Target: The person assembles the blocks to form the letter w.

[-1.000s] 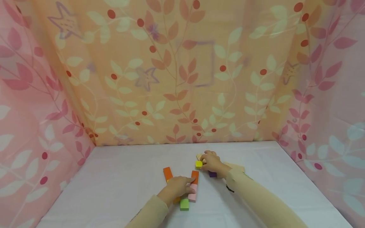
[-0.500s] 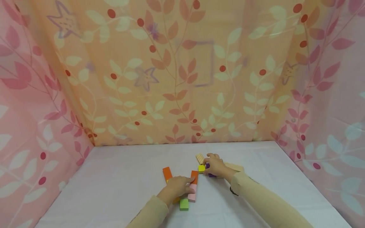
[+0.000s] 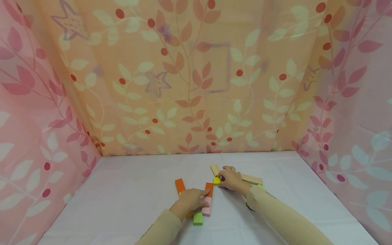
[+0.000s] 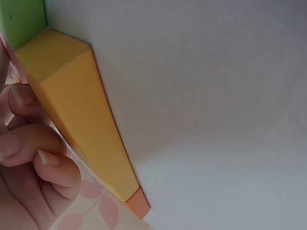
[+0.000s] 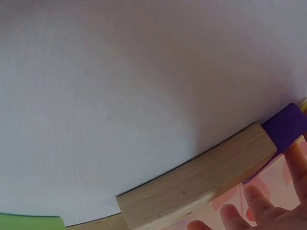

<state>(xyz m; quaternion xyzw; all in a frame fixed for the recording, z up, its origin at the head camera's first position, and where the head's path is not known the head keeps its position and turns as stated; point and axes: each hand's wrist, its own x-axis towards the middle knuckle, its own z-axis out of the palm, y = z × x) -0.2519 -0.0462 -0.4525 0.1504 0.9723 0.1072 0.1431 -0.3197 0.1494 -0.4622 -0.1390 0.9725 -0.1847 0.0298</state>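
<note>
My left hand [image 3: 190, 200] lies over a V of coloured blocks, its index finger straight on an orange block [image 3: 209, 186] and its thumb at the pink blocks [image 3: 206, 211]. In the left wrist view, other fingers curl beside a long yellow-orange block [image 4: 86, 110], touching a green block [image 4: 21, 21] at one end. My right hand [image 3: 231, 179] pinches a purple block [image 3: 222, 178] between thumb and index finger. A small yellow block [image 3: 216, 181] sits at its fingertips. In the right wrist view, the purple block [image 5: 285, 128] adjoins a plain wooden block [image 5: 196, 177].
A ribbed wooden block [image 3: 215, 169] lies beyond the yellow one. A wooden block [image 3: 251, 179] and a bit of green block [image 3: 261, 186] show behind the right wrist. Another orange block [image 3: 180, 185] forms the V's left arm. Floral cloth [image 3: 196, 102] surrounds the white table [image 3: 137, 190].
My right hand has moved the yellow block slightly nearer and right, beside the orange block, then shifted onto the purple block. The left hand has stayed in place.
</note>
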